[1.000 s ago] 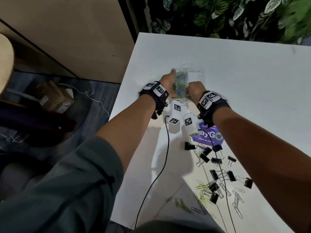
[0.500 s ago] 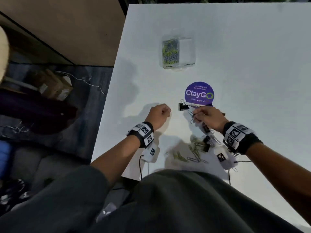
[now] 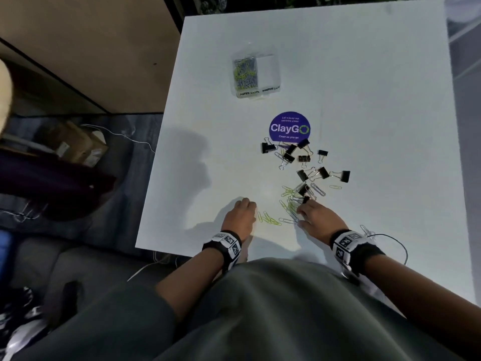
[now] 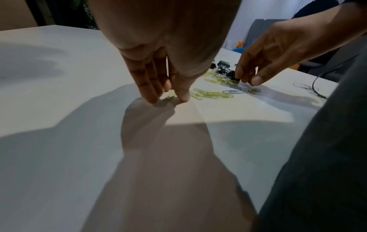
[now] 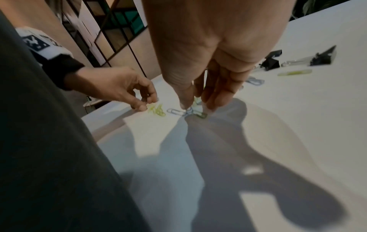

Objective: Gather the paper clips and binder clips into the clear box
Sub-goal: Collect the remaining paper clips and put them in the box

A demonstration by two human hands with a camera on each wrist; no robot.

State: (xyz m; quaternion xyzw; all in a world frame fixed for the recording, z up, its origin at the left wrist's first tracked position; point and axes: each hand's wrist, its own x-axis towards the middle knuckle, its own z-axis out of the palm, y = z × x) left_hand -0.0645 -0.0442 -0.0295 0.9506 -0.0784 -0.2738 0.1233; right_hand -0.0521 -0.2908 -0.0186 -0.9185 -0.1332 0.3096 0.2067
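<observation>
- White and square, the flat tabletop (image 3: pixel 364 87) filled the upper right of the head view, with a round purple "ClayGO" sticker (image 3: pixel 289 127) near its middle and a thin black cable (image 3: pixel 400 246) at the lower right.
- A clear plastic two-compartment box (image 3: pixel 256 71) sat in the upper centre of the frame, well apart from both hands; its left compartment held yellow and silver clips, while its right one looked bare.
- Loose yellow and silver wire paper clips (image 3: pixel 289 201) lay scattered at the centre, just above the hands, with their long axes pointing every which way; several yellow ones by the left hand ran roughly left to right.
- Black folding binder clips with wire handles (image 3: pixel 304 162) were spread between the sticker and the paper clips, handles splayed in mixed directions.
- The left hand (image 4: pixel 158 81) had its thumb and fingertips drawn down to the table around a small yellow clip; whether it was actually gripped could not be told.
- The right hand (image 5: pixel 200 97) pressed its thumb and fingertips onto a silver clip lying flat, closing towards a pinch, not yet lifted.
- Judged from their look, the paper clips would be light, thin, springy and hard to lift off a smooth table, best nipped at an end or slid together; the binder clips seemed stiffer and easy to take by the body.
</observation>
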